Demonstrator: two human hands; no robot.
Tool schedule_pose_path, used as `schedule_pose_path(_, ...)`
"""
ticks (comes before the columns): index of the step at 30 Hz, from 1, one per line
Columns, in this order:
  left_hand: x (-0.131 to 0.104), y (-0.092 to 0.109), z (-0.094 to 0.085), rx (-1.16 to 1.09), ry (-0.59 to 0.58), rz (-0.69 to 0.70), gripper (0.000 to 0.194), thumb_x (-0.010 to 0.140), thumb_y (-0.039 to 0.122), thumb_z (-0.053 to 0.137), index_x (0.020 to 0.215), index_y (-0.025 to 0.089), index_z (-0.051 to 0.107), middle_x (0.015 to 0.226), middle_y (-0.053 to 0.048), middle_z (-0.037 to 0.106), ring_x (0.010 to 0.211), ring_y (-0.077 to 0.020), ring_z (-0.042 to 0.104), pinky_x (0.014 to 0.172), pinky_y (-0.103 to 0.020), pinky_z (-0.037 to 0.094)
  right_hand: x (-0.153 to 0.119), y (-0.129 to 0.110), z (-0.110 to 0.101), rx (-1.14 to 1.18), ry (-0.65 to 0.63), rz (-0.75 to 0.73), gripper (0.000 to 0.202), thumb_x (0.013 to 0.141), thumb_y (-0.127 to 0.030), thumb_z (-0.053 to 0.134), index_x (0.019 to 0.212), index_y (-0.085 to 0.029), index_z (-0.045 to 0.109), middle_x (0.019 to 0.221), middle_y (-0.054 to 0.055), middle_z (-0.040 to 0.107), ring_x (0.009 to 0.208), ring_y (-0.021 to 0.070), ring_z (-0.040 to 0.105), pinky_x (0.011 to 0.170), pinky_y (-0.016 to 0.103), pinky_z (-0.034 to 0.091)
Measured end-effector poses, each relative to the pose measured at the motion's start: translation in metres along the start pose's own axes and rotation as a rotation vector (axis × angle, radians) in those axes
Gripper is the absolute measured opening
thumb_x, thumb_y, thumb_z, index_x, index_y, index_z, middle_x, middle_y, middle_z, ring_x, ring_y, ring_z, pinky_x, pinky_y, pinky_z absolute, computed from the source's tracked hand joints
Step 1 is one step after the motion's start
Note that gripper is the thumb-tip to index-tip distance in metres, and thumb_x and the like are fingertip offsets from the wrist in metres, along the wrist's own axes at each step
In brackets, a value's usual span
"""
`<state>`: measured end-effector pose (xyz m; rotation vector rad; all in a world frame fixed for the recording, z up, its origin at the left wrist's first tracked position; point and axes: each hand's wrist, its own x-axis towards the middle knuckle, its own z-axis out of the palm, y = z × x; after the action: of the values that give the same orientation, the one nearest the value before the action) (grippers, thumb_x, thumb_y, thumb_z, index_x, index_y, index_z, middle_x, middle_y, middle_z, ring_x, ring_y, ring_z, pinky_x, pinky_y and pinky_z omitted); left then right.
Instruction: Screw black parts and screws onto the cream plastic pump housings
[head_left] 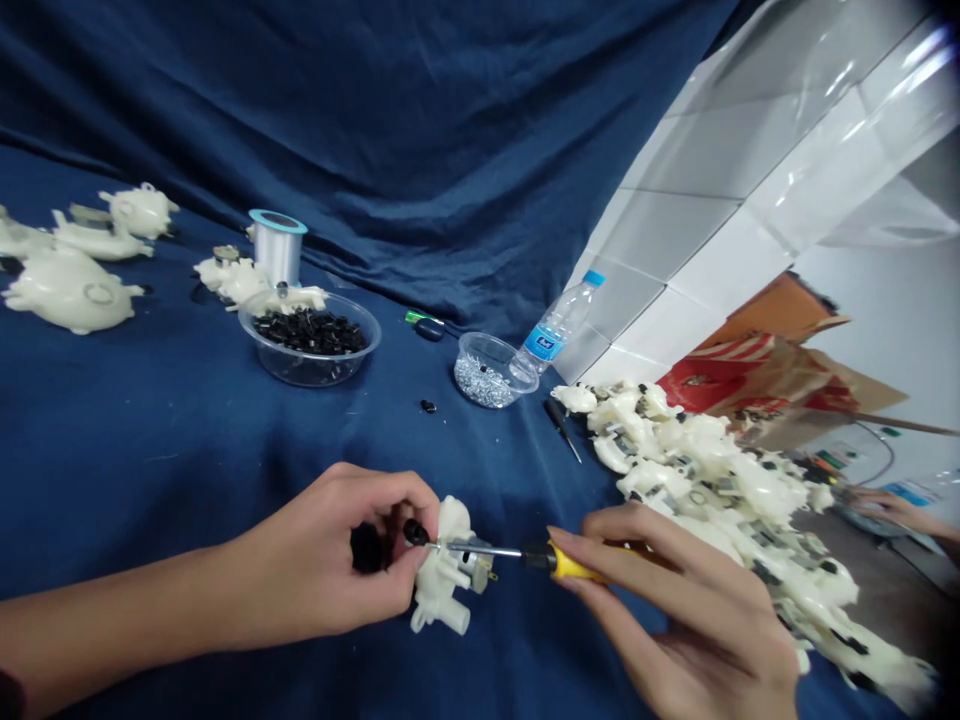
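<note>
At the lower centre, my left hand (pixel 337 555) is closed, with a small black part (pixel 415 532) pinched between thumb and index finger. Beside its fingertips is a cream plastic figure (pixel 442 575) with a silvery motor (pixel 474 568) in it. My right hand (pixel 675 600) is closed round the yellow handle of a screwdriver (pixel 574 563). The screwdriver's shaft points left, and its tip is at a tiny screw by the black part. Whether the left fingers also grip the figure is hard to tell.
A clear bowl of black parts (pixel 311 372) stands back left, near a wire spool (pixel 277 245) and cream figures (pixel 75 290). A bowl of screws (pixel 487 375), a bottle (pixel 559 325) and a dark screwdriver (pixel 562 428) lie beyond. Cream figures (pixel 697 470) are heaped right; another person's hand (pixel 892 508) shows far right.
</note>
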<state>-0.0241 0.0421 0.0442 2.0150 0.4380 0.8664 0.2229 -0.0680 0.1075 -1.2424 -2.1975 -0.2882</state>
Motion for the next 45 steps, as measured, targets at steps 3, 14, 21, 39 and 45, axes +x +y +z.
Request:
schedule_pose_path(3,-0.001,0.0001,-0.0006,0.011,0.004,0.01,0.008,0.082,0.013,0.058,0.086,0.02,0.062,0.07,0.004,0.067,0.059,-0.0101,0.062,0.056,-0.016,0.05,-0.0008,0.0,0.0012,0.019,-0.012,0.003,0.035,0.083,-0.003,0.07,0.112,-0.023,0.072,0.097,0.003,0.064,0.079,0.0105,0.062,0.065,0.023,0.051)
schedule_pose_path(14,-0.0021,-0.0017,-0.0002,0.009,0.009,0.024,0.007,0.083,0.015,0.059,0.086,0.02,0.062,0.071,0.003,0.068,0.059,-0.0108,0.064,0.056,-0.017,0.052,-0.0006,0.0021,0.0031,0.022,-0.013,0.009,0.032,0.085,-0.006,0.068,0.112,-0.023,0.072,0.096,0.003,0.064,0.078,0.0108,0.063,0.063,0.024,0.051)
schedule_pose_path(21,-0.0027,-0.0037,-0.0018,0.031,-0.019,0.017,0.008,0.085,0.015,0.059,0.09,0.02,0.062,0.076,0.002,0.07,0.063,-0.0121,0.066,0.059,-0.019,0.053,-0.0021,0.0019,0.0023,0.016,-0.057,0.031,0.037,0.084,-0.006,0.069,0.115,-0.025,0.071,0.097,0.004,0.063,0.078,0.0133,0.063,0.063,0.027,0.053)
schedule_pose_path(39,-0.0025,-0.004,-0.0008,-0.002,-0.026,0.002,0.011,0.084,0.013,0.058,0.091,0.019,0.064,0.078,0.0,0.071,0.064,-0.0135,0.068,0.059,-0.02,0.054,-0.0007,0.0002,0.0026,0.069,-0.045,0.071,0.031,0.084,-0.009,0.072,0.111,-0.024,0.071,0.094,0.003,0.07,0.077,0.0128,0.068,0.067,0.022,0.055)
schedule_pose_path(45,-0.0032,-0.0041,0.0004,-0.038,-0.032,0.009,0.013,0.085,0.012,0.058,0.094,0.018,0.065,0.074,0.001,0.07,0.061,-0.0122,0.067,0.058,-0.019,0.054,0.0009,-0.0011,-0.001,0.153,-0.048,0.125,0.019,0.082,-0.007,0.068,0.094,-0.021,0.066,0.09,0.005,0.063,0.074,0.0136,0.066,0.06,0.022,0.054)
